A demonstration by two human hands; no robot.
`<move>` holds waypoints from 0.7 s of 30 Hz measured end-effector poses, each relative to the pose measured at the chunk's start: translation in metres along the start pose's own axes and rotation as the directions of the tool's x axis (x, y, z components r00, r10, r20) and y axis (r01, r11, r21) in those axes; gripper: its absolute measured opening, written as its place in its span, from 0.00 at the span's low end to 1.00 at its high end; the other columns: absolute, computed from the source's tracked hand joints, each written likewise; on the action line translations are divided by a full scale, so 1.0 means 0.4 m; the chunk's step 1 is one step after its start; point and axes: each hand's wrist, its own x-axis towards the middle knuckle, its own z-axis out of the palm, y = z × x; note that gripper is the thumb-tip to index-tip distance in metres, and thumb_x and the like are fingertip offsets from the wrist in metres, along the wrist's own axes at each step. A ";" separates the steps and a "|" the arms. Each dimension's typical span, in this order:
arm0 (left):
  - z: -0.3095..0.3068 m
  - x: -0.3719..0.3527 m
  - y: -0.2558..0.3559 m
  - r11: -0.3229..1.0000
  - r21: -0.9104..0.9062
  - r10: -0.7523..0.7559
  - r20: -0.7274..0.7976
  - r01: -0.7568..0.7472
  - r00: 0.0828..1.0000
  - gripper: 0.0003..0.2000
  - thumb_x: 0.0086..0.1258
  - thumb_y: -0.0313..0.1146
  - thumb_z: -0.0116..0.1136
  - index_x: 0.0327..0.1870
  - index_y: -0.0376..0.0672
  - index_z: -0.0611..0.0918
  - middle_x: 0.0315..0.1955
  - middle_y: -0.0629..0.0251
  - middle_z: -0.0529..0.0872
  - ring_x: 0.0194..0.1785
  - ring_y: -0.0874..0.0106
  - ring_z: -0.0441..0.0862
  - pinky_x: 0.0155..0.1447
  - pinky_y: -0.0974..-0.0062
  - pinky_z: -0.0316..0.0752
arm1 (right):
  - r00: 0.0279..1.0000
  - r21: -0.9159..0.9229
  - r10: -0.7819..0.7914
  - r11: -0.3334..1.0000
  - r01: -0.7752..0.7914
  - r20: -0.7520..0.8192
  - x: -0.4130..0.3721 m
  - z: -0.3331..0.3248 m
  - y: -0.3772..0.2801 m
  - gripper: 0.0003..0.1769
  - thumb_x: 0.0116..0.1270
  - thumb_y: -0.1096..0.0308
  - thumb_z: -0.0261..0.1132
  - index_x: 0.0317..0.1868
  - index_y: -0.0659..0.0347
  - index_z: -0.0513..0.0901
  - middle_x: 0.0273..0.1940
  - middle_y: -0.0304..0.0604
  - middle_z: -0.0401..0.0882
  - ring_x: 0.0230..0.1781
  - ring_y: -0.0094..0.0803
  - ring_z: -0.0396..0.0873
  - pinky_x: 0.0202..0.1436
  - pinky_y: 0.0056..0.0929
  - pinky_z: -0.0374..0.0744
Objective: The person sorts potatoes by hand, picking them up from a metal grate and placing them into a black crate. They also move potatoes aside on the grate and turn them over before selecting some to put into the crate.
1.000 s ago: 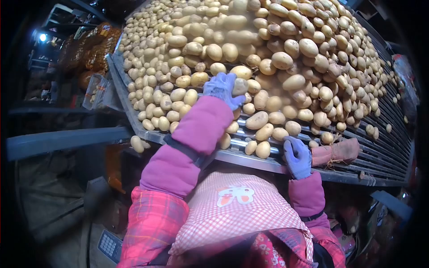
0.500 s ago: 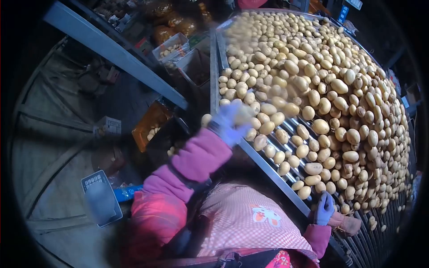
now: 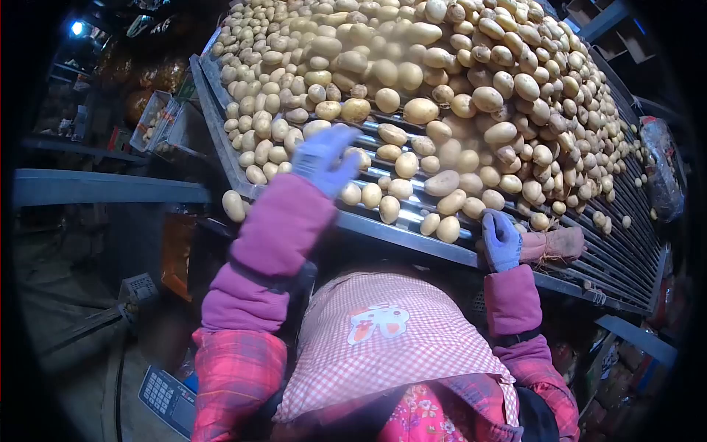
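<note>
The left hand (image 3: pixel 324 160), gloved in pale purple, was over the near edge of the heap of potatoes (image 3: pixel 501 132), its fingers spread and pointing toward 2 o'clock. One small potato (image 3: pixel 360 158) lay at 3 o'clock from that palm, right at the fingertips and between them and the thumb; blur hid whether the glove touched it, but the grip was loose, not closed around it. That potato was partly covered, so its long axis could not be told. Beyond it, toward 4 o'clock, a longer potato (image 3: pixel 442 183) lay on the metal bars (image 3: pixel 626 254) with its long axis running from 2 to 8 o'clock, roughly midway between the hands.

The right hand (image 3: pixel 502 241) was at the front rail (image 3: pixel 401 235), just beside a pink wrapped bundle (image 3: pixel 552 245) at its 3 o'clock. Its fingers bent in toward the thumb; whether they gripped anything could not be told. For the small potato, the left hand was by far the nearer.

No brand or wording could be read. The apron (image 3: pixel 398 368) carried a rabbit picture (image 3: pixel 378 324), and the keypad (image 3: pixel 168 398) toward 7 o'clock had key markings too small to make out.
</note>
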 end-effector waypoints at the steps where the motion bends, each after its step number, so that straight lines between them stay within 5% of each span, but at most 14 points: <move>1: 0.052 -0.002 -0.002 0.998 -0.031 0.051 0.073 -0.049 0.996 0.16 0.65 0.33 0.60 0.54 0.42 0.80 0.50 0.51 0.82 0.53 0.53 0.80 0.58 0.61 0.75 | 1.000 0.009 0.004 1.000 -0.005 0.011 0.002 0.001 0.006 0.14 0.72 0.63 0.62 0.50 0.64 0.82 0.42 0.46 0.84 0.42 0.33 0.82 0.49 0.30 0.78; 3: 0.127 -0.013 0.017 0.968 0.118 0.205 0.141 -0.222 0.968 0.17 0.67 0.31 0.59 0.57 0.39 0.80 0.51 0.51 0.82 0.54 0.57 0.81 0.58 0.64 0.76 | 0.995 0.050 0.084 0.995 -0.087 0.051 0.004 -0.004 -0.015 0.15 0.71 0.63 0.62 0.51 0.64 0.82 0.44 0.49 0.84 0.43 0.38 0.83 0.49 0.32 0.79; 5: 0.172 -0.010 0.048 0.985 0.108 0.114 0.204 -0.138 0.972 0.19 0.66 0.34 0.59 0.58 0.40 0.79 0.54 0.50 0.81 0.56 0.53 0.79 0.60 0.61 0.74 | 0.990 0.003 -0.085 0.996 0.085 0.116 0.005 0.002 -0.008 0.17 0.69 0.62 0.63 0.52 0.63 0.81 0.46 0.52 0.83 0.45 0.45 0.83 0.50 0.35 0.80; 7: 0.230 0.002 0.053 0.921 0.272 0.235 0.183 -0.278 0.955 0.23 0.66 0.46 0.55 0.60 0.48 0.77 0.58 0.53 0.77 0.57 0.54 0.78 0.59 0.57 0.72 | 0.944 -0.092 -0.251 0.957 0.276 0.215 0.012 -0.014 -0.034 0.22 0.66 0.61 0.64 0.59 0.59 0.79 0.52 0.54 0.81 0.51 0.50 0.81 0.56 0.41 0.78; 9: 0.265 0.016 0.084 0.914 0.265 0.249 0.229 -0.307 0.941 0.24 0.65 0.48 0.56 0.60 0.49 0.76 0.59 0.53 0.75 0.57 0.54 0.77 0.58 0.55 0.72 | 0.901 -0.068 -0.351 0.923 0.379 0.255 0.015 -0.023 -0.059 0.24 0.64 0.61 0.64 0.61 0.56 0.78 0.54 0.53 0.80 0.53 0.49 0.80 0.58 0.41 0.77; 12: 0.312 0.038 0.140 0.890 0.418 -0.042 0.473 -0.182 0.880 0.29 0.62 0.53 0.58 0.60 0.45 0.74 0.56 0.53 0.76 0.56 0.53 0.76 0.56 0.56 0.74 | 0.907 0.024 -0.322 0.944 0.328 0.272 0.011 -0.031 -0.060 0.22 0.65 0.61 0.64 0.58 0.57 0.80 0.51 0.50 0.82 0.50 0.47 0.81 0.55 0.40 0.78; 16: 0.355 0.067 0.189 0.791 0.600 -0.198 0.432 -0.117 0.880 0.28 0.60 0.56 0.59 0.53 0.44 0.76 0.52 0.52 0.77 0.54 0.54 0.76 0.56 0.56 0.74 | 0.927 0.022 -0.234 0.971 0.238 0.293 -0.003 -0.039 -0.059 0.19 0.65 0.62 0.64 0.54 0.59 0.82 0.48 0.50 0.83 0.48 0.46 0.82 0.51 0.41 0.78; 21: 0.356 0.054 0.157 0.845 0.535 -0.230 0.387 -0.014 0.893 0.28 0.62 0.58 0.57 0.53 0.43 0.78 0.50 0.51 0.79 0.53 0.54 0.78 0.58 0.59 0.74 | 0.912 0.102 -0.255 0.967 0.234 0.321 0.000 -0.048 -0.055 0.19 0.66 0.61 0.64 0.54 0.62 0.81 0.47 0.52 0.84 0.48 0.49 0.82 0.54 0.41 0.79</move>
